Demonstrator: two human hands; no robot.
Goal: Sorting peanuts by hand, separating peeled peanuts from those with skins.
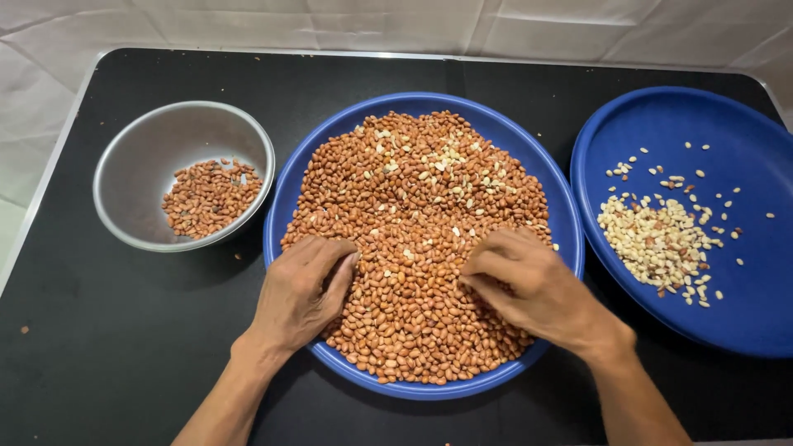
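Note:
A large blue plate (330,132) in the middle holds a heap of reddish-brown peanuts (417,223) with some pale skinless ones mixed in. My left hand (301,289) rests on the heap's near left side, fingers curled into the nuts. My right hand (524,281) lies on the near right side, fingertips pinched among the peanuts. Whether either hand holds any nuts is hidden by the fingers.
A metal bowl (157,140) at the left holds a small pile of brown peanuts (211,196). A second blue plate (743,149) at the right carries pale skinless peanuts (661,239). All stand on a black table (107,347) with a white cloth behind.

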